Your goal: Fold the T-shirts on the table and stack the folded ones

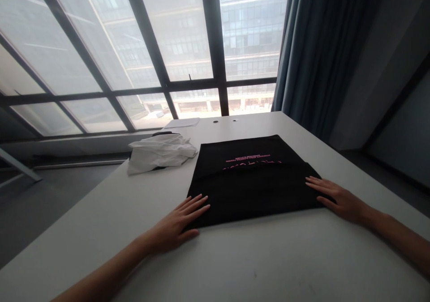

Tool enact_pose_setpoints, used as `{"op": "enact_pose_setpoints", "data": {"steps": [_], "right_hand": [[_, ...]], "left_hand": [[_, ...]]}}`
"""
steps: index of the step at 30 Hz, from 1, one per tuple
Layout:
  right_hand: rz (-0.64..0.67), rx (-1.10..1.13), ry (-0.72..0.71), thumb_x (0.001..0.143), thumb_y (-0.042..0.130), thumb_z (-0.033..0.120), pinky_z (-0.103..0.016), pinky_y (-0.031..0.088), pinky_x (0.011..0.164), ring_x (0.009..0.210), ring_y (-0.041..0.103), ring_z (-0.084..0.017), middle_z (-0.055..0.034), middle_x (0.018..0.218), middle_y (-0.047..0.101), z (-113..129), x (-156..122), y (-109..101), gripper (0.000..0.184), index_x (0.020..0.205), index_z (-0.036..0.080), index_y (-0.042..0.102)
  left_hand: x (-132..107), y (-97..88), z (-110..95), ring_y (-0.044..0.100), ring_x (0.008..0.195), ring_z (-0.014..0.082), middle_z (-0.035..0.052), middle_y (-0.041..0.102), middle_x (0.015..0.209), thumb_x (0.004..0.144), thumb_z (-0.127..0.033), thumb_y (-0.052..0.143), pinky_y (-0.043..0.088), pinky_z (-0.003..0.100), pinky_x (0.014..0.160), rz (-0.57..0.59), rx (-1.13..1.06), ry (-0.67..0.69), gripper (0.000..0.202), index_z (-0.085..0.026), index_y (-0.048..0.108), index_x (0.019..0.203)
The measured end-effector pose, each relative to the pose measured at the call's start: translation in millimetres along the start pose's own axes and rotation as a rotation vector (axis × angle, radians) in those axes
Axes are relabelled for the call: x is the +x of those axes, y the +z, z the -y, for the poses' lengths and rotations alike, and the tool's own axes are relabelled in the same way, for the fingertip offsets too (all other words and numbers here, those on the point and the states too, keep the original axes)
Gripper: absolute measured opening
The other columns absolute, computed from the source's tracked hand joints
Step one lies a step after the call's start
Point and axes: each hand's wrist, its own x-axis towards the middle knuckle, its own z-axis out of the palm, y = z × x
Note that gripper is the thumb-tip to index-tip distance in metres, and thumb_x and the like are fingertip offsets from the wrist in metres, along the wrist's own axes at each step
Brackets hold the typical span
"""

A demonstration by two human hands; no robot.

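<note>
A black folded garment [250, 179] with pink lettering lies flat on the white table [268, 257]. My left hand [178, 226] rests flat at its near left corner, fingers stretched out and touching the cloth's edge. My right hand [332, 197] lies flat on the near right corner, fingers spread on the fabric. Neither hand grips anything.
A crumpled white garment [159, 154] lies left of the black one. A white sheet of paper [183, 123] sits at the table's far edge. Large windows [151, 47] stand beyond, and a dark blue curtain [322, 56] hangs at the right.
</note>
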Motion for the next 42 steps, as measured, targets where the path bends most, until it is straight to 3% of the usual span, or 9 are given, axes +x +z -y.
{"op": "enact_pose_setpoints", "data": {"steps": [4, 9, 13, 20, 27, 31, 35, 38, 42], "right_hand": [[0.024, -0.079, -0.01, 0.091, 0.061, 0.051, -0.055, 0.037, 0.116, 0.141, 0.043, -0.033, -0.0064, 0.156, 0.043, -16, -22, -8, 0.065, 0.151, 0.032, 0.044], [-0.054, -0.244, -0.116, 0.093, 0.06, 0.04, -0.052, 0.044, 0.112, 0.133, 0.054, -0.032, -0.0068, 0.149, 0.053, -31, -31, -13, 0.052, 0.145, 0.031, 0.054], [-0.122, -0.315, -0.21, 0.094, 0.055, 0.024, -0.048, 0.05, 0.107, 0.123, 0.062, -0.03, -0.0073, 0.139, 0.062, -26, -33, -16, 0.041, 0.134, 0.029, 0.064], [-0.134, -0.305, -0.204, 0.089, 0.046, 0.007, -0.044, 0.055, 0.095, 0.111, 0.066, -0.03, -0.0114, 0.123, 0.068, -13, -29, -15, 0.046, 0.125, 0.022, 0.07], [-0.138, -0.234, -0.096, 0.088, 0.046, 0.018, -0.05, 0.057, 0.088, 0.1, 0.068, -0.032, -0.0117, 0.112, 0.071, -9, -26, -16, 0.04, 0.115, 0.023, 0.075], [-0.157, -0.159, -0.059, 0.088, 0.05, 0.024, -0.051, 0.056, 0.089, 0.1, 0.068, -0.033, -0.0096, 0.11, 0.073, -10, -24, -18, 0.036, 0.113, 0.028, 0.076], [-0.178, -0.14, -0.064, 0.086, 0.051, 0.025, -0.049, 0.057, 0.087, 0.098, 0.069, -0.033, -0.0094, 0.107, 0.074, -11, -24, -23, 0.034, 0.11, 0.027, 0.076], [-0.19, -0.094, -0.045, 0.086, 0.053, 0.026, -0.048, 0.058, 0.087, 0.099, 0.069, -0.033, -0.0097, 0.107, 0.073, -7, -26, -31, 0.031, 0.108, 0.027, 0.075], [-0.185, 0.021, 0.043, 0.087, 0.059, 0.037, -0.047, 0.055, 0.098, 0.115, 0.064, -0.034, -0.0081, 0.124, 0.067, 2, -35, -51, 0.02, 0.1, 0.031, 0.073]], "left_hand": [[-15, -3.0, 11, 0.027, 0.15, 0.0297, 0.0025, 0.026, 0.164, 0.101, -0.034, 0.056, 0.036, 0.051, 0.117, -0.022, 0.036, 0.019, 0.069, -0.036, 0.021, 0.16], [-26, -6.1, 23, 0.049, 0.138, 0.0267, 0.0063, 0.046, 0.154, 0.102, -0.03, 0.054, 0.049, 0.043, 0.11, -0.155, 0.116, 0.162, 0.064, -0.031, 0.026, 0.159], [-32, -3.8, 24, 0.057, 0.131, 0.0235, 0.0063, 0.055, 0.146, 0.103, -0.018, 0.049, 0.053, 0.039, 0.106, -0.245, 0.203, 0.23, 0.062, -0.029, 0.026, 0.16], [-32, -0.8, 18, 0.059, 0.129, 0.0219, 0.0095, 0.06, 0.142, 0.103, -0.01, 0.046, 0.054, 0.036, 0.105, -0.31, 0.268, 0.273, 0.065, -0.023, 0.02, 0.161], [-31, -3.4, 16, 0.063, 0.124, 0.0227, 0.0086, 0.063, 0.138, 0.102, -0.014, 0.048, 0.056, 0.037, 0.104, -0.326, 0.26, 0.256, 0.059, -0.026, 0.033, 0.157], [-34, -4.0, 19, 0.063, 0.123, 0.022, 0.0067, 0.062, 0.139, 0.102, -0.007, 0.042, 0.057, 0.037, 0.101, -0.285, 0.219, 0.216, 0.06, -0.031, 0.033, 0.157], [-32, -5.9, 20, 0.067, 0.117, 0.0213, 0.0064, 0.067, 0.133, 0.102, -0.01, 0.046, 0.058, 0.035, 0.099, -0.306, 0.162, 0.218, 0.053, -0.029, 0.046, 0.15], [-32, -15.6, 18, 0.07, 0.112, 0.0194, 0.005, 0.069, 0.129, 0.101, -0.013, 0.049, 0.059, 0.033, 0.098, -0.287, 0.064, 0.184, 0.045, -0.028, 0.055, 0.143], [-39, -42.3, 10, 0.072, 0.106, 0.0188, 0.0038, 0.073, 0.121, 0.1, -0.019, 0.053, 0.058, 0.03, 0.095, -0.168, -0.142, 0.051, 0.038, -0.029, 0.062, 0.135]]}}
